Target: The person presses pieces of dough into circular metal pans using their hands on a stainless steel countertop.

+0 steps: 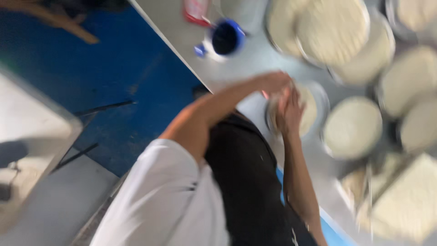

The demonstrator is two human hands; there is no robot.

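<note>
A long grey metal worktable runs from the far middle of the view down to the near right, and beside it on the left lies a blue floor. The picture is heavily blurred by motion. In the near middle stands a person in a white short-sleeved shirt and a black apron, with both arms reaching over the table edge.

Many round pale dough discs on shallow metal plates crowd the right half of the table, some stacked at the far end and some overlapping at the near right.

A round pale dough disc on its own metal plate sits just beside the table edge, under the hands. The left hand comes in from the far side and the right hand from the near side; both meet over the left rim of this disc and seem to touch it, but the blur hides whether the fingers clasp it or lie flat.

Farther off, a small blue-rimmed white cup stands near the table edge, with a red and white packet behind it.
</note>
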